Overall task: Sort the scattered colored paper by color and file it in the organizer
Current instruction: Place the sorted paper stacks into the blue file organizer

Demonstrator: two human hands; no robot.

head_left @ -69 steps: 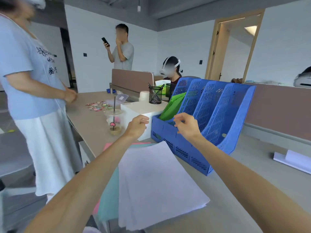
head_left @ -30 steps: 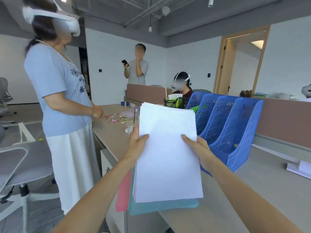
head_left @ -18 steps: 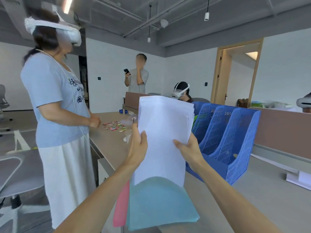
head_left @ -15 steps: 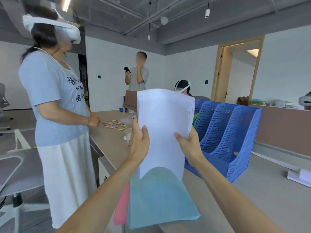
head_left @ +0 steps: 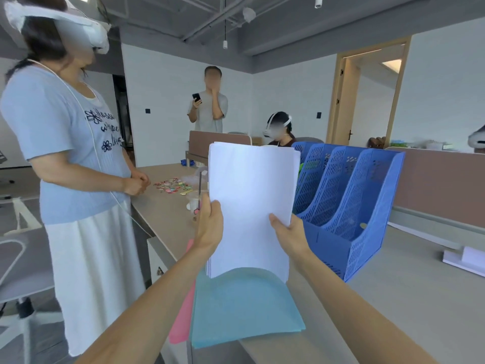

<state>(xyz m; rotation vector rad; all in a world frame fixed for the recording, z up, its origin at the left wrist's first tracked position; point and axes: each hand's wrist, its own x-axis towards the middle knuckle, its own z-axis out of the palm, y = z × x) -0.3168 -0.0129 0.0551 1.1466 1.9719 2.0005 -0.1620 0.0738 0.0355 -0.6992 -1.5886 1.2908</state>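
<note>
Organizer [head_left: 367, 206]: green paper [head_left: 306, 166] in far slot; white stack [head_left: 252, 206] held outside.

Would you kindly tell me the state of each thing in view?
White paper stack: held upright between both hands.
Left hand: grips the stack's left edge.
Right hand: grips the stack's right edge.
Teal paper sheets: flat on the desk, overhanging its edge.
Pink paper sheets: flat beneath the teal.
Blue plastic file organizer: upright, green paper in a far slot.
</note>
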